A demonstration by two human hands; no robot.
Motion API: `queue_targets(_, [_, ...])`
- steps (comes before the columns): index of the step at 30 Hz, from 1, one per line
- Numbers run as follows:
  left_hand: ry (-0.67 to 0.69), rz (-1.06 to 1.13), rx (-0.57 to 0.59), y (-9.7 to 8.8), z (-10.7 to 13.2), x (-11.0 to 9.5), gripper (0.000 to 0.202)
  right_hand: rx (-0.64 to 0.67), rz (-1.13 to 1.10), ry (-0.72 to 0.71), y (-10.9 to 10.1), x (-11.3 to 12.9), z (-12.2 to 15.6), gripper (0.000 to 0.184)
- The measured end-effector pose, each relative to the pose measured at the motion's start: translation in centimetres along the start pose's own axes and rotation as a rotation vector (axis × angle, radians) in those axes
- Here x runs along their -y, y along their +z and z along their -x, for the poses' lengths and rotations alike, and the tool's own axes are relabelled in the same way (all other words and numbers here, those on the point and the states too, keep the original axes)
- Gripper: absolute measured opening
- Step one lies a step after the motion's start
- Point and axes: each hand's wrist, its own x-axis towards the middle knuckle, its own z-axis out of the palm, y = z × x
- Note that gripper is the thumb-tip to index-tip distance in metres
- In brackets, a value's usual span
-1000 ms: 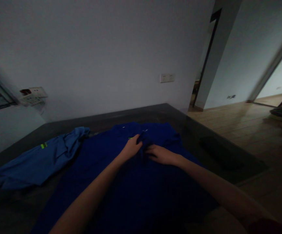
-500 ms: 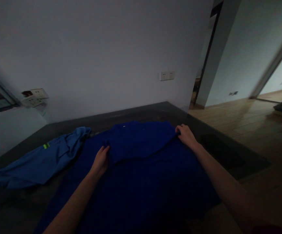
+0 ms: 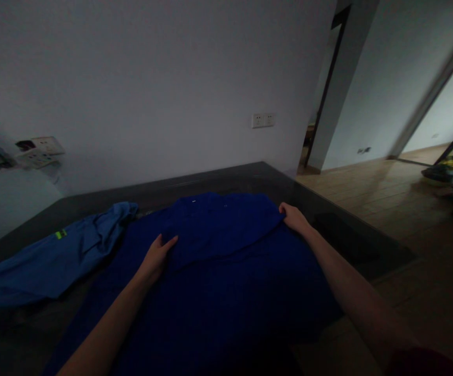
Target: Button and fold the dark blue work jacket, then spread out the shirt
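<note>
A dark blue shirt (image 3: 222, 224) lies spread over the dark table, its upper part forming a layer whose loose edge runs across the middle. My right hand (image 3: 294, 216) pinches this layer's right corner between thumb and fingers. On the left side of the shirt rests my left hand (image 3: 159, 255), thumb and forefinger apart, touching the cloth without gripping it. The lower part of the shirt is in deep shadow near my body. A lighter blue garment (image 3: 66, 261) with a yellow-green strip lies crumpled to the left.
The dark tabletop (image 3: 246, 175) meets a pale wall at the back, where a double socket (image 3: 263, 120) is mounted. More sockets (image 3: 40, 152) hang at the left. A flat black object (image 3: 342, 235) lies on the right. Beyond is a wooden floor with a heap of bags (image 3: 451, 172).
My left hand's thumb and forefinger have spread apart, off the cloth edge. The right hand keeps its pinch on the corner. The view has turned slightly to the right.
</note>
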Motion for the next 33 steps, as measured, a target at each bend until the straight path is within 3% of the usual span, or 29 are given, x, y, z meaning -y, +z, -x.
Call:
queue_targets(5, [0.132, -0.39, -0.115, -0.9, -0.7, -0.3, 0.083, -0.021, 0.088, 0.08, -0.4, 0.1, 0.2, 0.014])
queue_targets(9, [0.267, -0.645, -0.179, -1.9, -0.7, -1.3, 0.073, 0.09, 0.156, 0.011, -1.0, -0.1, 0.5, 0.015])
queue_targets(16, [0.269, -0.659, -0.177, -3.0, -0.9, -1.8, 0.07, 0.166, 0.087, -0.146, -1.7, -0.7, 0.4, 0.014])
queue_targets(21, [0.313, -0.672, -0.197, -3.3, -1.1, -1.6, 0.067, -0.022, 0.104, -0.132, -2.3, 0.0, 0.5, 0.023])
queue_targets(24, [0.314, -0.695, -0.198, -3.3, -1.3, -1.5, 0.064, -0.1, 0.053, -0.008, -1.8, 0.2, 0.5, 0.022])
queue_targets(26, [0.314, -0.714, -0.184, -3.3, -1.5, -1.3, 0.062, -0.037, 0.003, 0.061, -1.1, -0.1, 0.4, 0.018])
queue_targets(29, [0.307, -0.721, -0.163, -3.4, -1.8, -0.9, 0.062, 0.077, -0.019, 0.02, -0.3, -0.8, 0.2, 0.011])
queue_targets(33, [0.267, -0.724, -0.141, -3.7, -2.2, -0.8, 0.067, 0.09, 0.002, -0.013, -0.5, -0.9, 0.2, 0.007])
